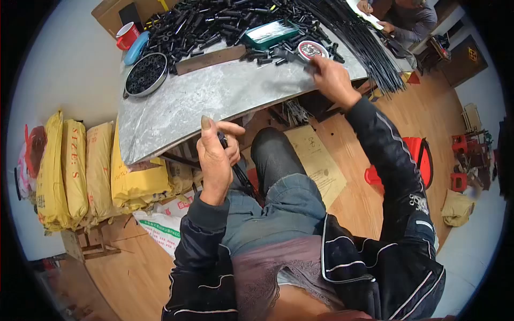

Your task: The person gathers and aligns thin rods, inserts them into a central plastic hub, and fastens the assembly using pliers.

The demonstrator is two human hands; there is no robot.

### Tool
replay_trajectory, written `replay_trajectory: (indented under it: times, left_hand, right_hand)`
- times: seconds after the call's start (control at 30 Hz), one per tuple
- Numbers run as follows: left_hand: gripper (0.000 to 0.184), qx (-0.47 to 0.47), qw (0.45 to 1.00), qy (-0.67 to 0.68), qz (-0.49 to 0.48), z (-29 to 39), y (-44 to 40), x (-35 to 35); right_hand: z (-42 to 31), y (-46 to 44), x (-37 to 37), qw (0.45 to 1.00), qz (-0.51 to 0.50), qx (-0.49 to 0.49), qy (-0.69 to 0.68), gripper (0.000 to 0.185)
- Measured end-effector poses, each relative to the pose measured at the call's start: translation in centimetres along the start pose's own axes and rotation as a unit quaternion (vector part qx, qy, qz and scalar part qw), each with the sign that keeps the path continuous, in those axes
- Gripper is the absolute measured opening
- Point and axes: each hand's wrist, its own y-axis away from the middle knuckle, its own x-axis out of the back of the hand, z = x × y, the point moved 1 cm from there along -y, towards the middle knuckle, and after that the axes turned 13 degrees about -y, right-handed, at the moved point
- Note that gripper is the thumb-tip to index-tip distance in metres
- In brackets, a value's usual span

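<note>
My left hand point(215, 152) is in front of the table's near edge, above my lap. Its lower fingers curl around a thin black rod point(242, 175) that slants down toward my legs, while the thumb and forefinger stick out. Over the table's right side, my right hand point(333, 79) is closed, with a dark piece point(294, 56) at its fingertips, smeared by motion; its kind does not show. Close by is a small round tub point(312, 49) of tiny shiny parts. A green tray point(272, 35) of thin silvery pins or wires stands beside it.
Black cylindrical parts point(214, 24) are heaped behind a wooden strip point(210, 60) on the grey table point(198, 96). A round bowl point(145, 75) holds black rings. Long black rods point(364, 48) overhang the right edge. Yellow sacks point(75, 166) stand left. Another person point(409, 24) sits far right.
</note>
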Motion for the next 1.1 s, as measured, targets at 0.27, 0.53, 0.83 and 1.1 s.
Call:
replay_trajectory:
  times: [0.27, 0.53, 0.83, 1.1]
  left_hand:
    - [0.069, 0.005, 1.0, -0.016, 0.011, 0.2, -0.3, -0.5]
    - [0.07, 0.022, 1.0, -0.013, 0.005, -0.3, -1.0, -0.9]
    - [0.07, 0.013, 1.0, 0.017, -0.019, -0.5, -0.7, -0.6]
    - [0.057, -0.114, 0.989, 0.034, -0.084, 0.1, -0.3, -1.4]
  right_hand:
    - [4.6, -7.3, 0.0, 0.991, -0.059, -0.091, 0.083, 0.026]
    - [4.6, -8.3, -0.3, 0.989, -0.09, -0.077, 0.092, 0.028]
    - [4.4, -7.8, 1.3, 0.967, -0.047, -0.188, -0.164, 0.024]
    - [-7.3, 1.9, -0.8, 0.605, -0.14, -0.247, -0.744, 0.017]
